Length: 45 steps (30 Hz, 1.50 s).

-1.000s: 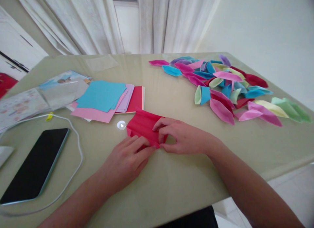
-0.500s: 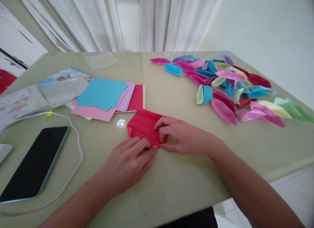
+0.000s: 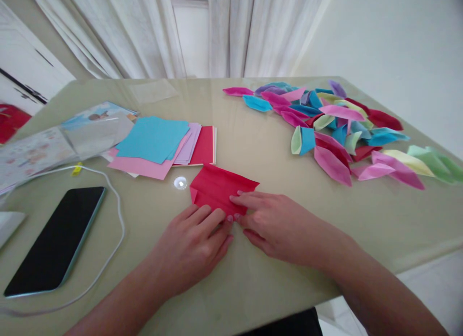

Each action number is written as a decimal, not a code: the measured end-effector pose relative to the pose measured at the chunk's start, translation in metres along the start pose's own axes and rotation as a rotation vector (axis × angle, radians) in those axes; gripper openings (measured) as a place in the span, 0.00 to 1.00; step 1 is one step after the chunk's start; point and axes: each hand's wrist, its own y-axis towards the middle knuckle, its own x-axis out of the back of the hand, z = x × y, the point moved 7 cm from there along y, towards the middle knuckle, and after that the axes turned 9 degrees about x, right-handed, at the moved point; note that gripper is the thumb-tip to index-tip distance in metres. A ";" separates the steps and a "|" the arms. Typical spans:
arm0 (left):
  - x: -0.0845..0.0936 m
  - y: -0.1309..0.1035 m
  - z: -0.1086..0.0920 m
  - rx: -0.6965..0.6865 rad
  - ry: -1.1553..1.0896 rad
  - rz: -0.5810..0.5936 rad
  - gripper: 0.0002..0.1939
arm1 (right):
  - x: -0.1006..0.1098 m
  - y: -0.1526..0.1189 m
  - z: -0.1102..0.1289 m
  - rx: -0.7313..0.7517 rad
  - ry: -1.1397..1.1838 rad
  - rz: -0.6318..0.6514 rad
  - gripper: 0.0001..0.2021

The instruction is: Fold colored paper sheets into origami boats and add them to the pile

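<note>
A sheet of red origami paper (image 3: pixel 220 184) with crease lines and a folded left corner lies in front of me. My left hand (image 3: pixel 202 242) has its curled fingers on the paper's near edge, holding it against the table. On the right part of the same sheet, the fingertips of my right hand (image 3: pixel 278 225) press down, one at the near edge close to my left fingertips. Its thumb stays below the edge, and the fingers cover the paper's lower right part. A small round clear disc (image 3: pixel 180 182) lies just left of the sheet.
Blue paper squares (image 3: pixel 152 138) lie over pink, lilac and red sheets at left. Farther left are plastic-wrapped printed packs (image 3: pixel 32 153), a phone (image 3: pixel 56 239) and a white cable (image 3: pixel 121 215). Many folded coloured paper pieces (image 3: pixel 340 112) spread across the back right of the table (image 3: pixel 253 288).
My right hand has shifted down toward the near edge, its fingers going from a curled pinch to lying flatter on the paper. My left hand has barely moved.
</note>
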 end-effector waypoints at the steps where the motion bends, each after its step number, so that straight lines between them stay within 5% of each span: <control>1: 0.001 0.000 -0.001 -0.005 0.019 -0.001 0.10 | -0.001 -0.001 0.002 -0.012 -0.018 -0.005 0.08; 9: 0.003 0.000 0.002 -0.004 0.002 0.023 0.11 | 0.003 -0.003 -0.009 -0.085 0.010 0.024 0.10; 16: 0.005 0.000 0.027 0.068 -0.209 -0.023 0.08 | 0.029 -0.003 -0.023 0.064 0.140 -0.141 0.03; 21: -0.002 0.001 0.044 0.137 -0.155 0.051 0.09 | 0.029 -0.010 -0.039 0.037 0.184 -0.140 0.17; 24: -0.004 0.001 0.045 0.137 -0.164 0.103 0.20 | 0.024 -0.008 -0.041 0.105 0.147 -0.147 0.22; 36: -0.005 0.002 0.035 0.045 -0.273 0.276 0.34 | 0.013 0.003 -0.046 0.155 0.374 -0.142 0.09; 45: -0.007 0.000 0.025 -0.015 -0.258 0.296 0.27 | 0.003 0.003 -0.062 0.039 0.647 -0.085 0.02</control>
